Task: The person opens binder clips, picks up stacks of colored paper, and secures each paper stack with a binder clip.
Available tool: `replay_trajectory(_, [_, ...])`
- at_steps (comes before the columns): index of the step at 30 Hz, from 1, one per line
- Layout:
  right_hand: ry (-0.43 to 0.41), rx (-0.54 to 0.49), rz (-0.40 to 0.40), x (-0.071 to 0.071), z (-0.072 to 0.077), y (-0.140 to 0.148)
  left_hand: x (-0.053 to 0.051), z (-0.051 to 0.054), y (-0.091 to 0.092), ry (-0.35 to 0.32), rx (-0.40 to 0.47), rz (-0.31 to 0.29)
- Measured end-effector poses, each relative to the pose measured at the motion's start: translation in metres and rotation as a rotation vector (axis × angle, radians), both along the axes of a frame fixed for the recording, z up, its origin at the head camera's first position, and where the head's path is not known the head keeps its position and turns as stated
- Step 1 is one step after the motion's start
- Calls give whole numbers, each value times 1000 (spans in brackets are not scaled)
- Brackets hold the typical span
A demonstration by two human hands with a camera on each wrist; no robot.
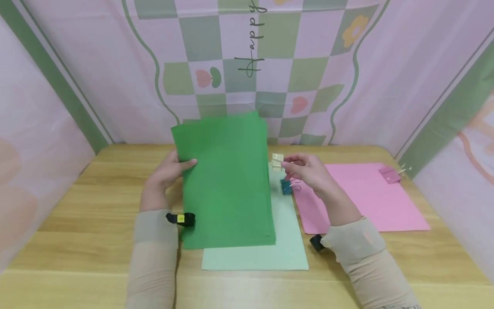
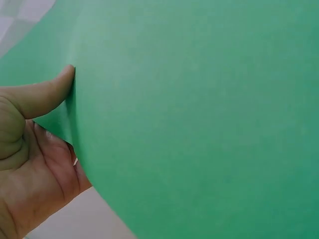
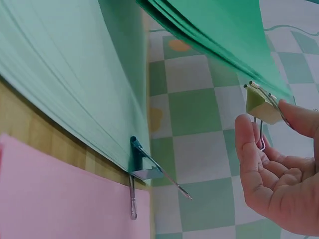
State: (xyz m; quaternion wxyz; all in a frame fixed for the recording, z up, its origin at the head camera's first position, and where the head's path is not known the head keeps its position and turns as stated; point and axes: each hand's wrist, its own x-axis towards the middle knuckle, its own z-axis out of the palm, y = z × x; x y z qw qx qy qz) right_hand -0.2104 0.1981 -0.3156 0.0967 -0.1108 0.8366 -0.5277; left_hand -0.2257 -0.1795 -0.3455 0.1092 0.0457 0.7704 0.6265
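Note:
My left hand [image 1: 170, 169] grips a loose stack of dark green paper [image 1: 225, 184] by its left edge, thumb on the front and fingers behind. The sheets are raised and fan slightly at the edges. In my right hand [image 1: 308, 171] a pale yellow binder clip [image 1: 277, 162] is pinched by its wire handles, close to the right edge of the green stack. In the right wrist view the yellow clip [image 3: 261, 104] lies beside the sheets' edge; whether it touches them I cannot tell. Below, a teal binder clip [image 1: 286, 186] sits on a pale green paper stack [image 1: 270, 257].
To the right lies a pink paper stack [image 1: 366, 197] with a pink binder clip [image 1: 390, 174] on its far right corner. The wooden table [image 1: 96, 240] meets a patterned cloth [image 1: 239, 38] behind and at both sides.

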Motion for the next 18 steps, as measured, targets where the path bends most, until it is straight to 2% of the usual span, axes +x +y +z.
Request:
replay_trajectory(4, [15, -45, 2, 2, 3, -1, 1, 1, -8, 4, 21, 37])
replay_trajectory(10, [11, -107, 8, 6, 7, -4, 2, 2, -10, 21, 33, 20])
replay_trajectory(18, [5, -96, 3, 7, 7, -4, 2, 4, -5, 39, 11, 5])
